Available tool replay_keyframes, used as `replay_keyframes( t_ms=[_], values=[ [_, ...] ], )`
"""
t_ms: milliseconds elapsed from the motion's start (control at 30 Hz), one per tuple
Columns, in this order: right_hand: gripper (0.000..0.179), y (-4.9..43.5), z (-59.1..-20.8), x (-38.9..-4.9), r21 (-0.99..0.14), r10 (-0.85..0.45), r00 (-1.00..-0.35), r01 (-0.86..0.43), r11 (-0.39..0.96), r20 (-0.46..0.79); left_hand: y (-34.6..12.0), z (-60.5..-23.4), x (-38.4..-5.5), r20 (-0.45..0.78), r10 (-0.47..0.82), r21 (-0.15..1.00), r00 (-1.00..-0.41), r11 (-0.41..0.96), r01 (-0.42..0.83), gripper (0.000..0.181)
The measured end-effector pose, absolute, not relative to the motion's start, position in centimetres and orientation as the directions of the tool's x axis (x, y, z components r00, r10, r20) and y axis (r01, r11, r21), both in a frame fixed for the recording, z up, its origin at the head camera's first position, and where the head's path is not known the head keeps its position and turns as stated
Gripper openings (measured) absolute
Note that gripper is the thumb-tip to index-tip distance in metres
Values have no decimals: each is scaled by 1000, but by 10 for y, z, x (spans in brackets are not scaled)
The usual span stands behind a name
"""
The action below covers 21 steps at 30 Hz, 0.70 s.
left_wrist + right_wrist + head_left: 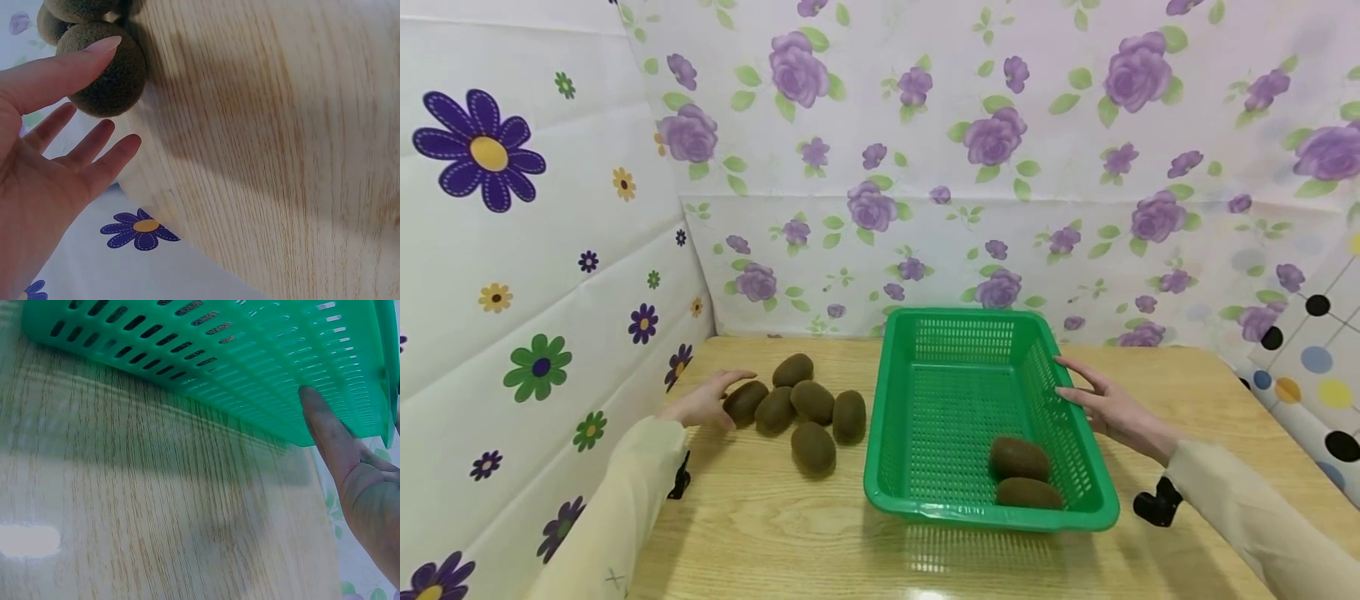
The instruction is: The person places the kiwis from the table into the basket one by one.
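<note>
My left hand is at the left end of a group of several brown kiwis on the table, beside the leftmost kiwi. In the left wrist view its thumb overlaps a kiwi, while the other fingers are spread and loosely bent. Whether the thumb touches it, I cannot tell. A green plastic basket stands right of the group, with two kiwis in its near right corner. My right hand holds the basket's right rim, fingers over the edge and thumb against the outer slotted wall.
The wooden table backs onto a flower-printed cloth, with another printed cloth along the left. The nearest loose kiwi lies between the group and the basket. Dark straps show at both wrists.
</note>
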State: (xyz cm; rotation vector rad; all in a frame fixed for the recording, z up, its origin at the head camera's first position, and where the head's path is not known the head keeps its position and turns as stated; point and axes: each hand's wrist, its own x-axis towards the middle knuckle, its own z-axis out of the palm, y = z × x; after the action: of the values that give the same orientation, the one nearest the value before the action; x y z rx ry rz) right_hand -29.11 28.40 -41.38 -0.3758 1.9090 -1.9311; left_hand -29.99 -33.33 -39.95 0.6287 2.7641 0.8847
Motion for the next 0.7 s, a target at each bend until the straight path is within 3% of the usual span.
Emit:
replay_keyframes(
  t_ms=[167, 433, 700],
  values=[
    [65, 283, -412, -293, -995, -457, -885, 97, 20, -95, -332, -405, -299, -33, 443, 610, -896, 719, 333, 86],
    [64, 281, -412, -295, -995, -442, -891, 93, 42, -102, -332, -413, -303, 49, 494, 581, -868, 693, 427, 76],
    [65, 286, -415, -294, -993, -435, -894, 113, 20, -110, -331, -412, -306, 25, 423, 598, -906, 720, 352, 72]
  ],
)
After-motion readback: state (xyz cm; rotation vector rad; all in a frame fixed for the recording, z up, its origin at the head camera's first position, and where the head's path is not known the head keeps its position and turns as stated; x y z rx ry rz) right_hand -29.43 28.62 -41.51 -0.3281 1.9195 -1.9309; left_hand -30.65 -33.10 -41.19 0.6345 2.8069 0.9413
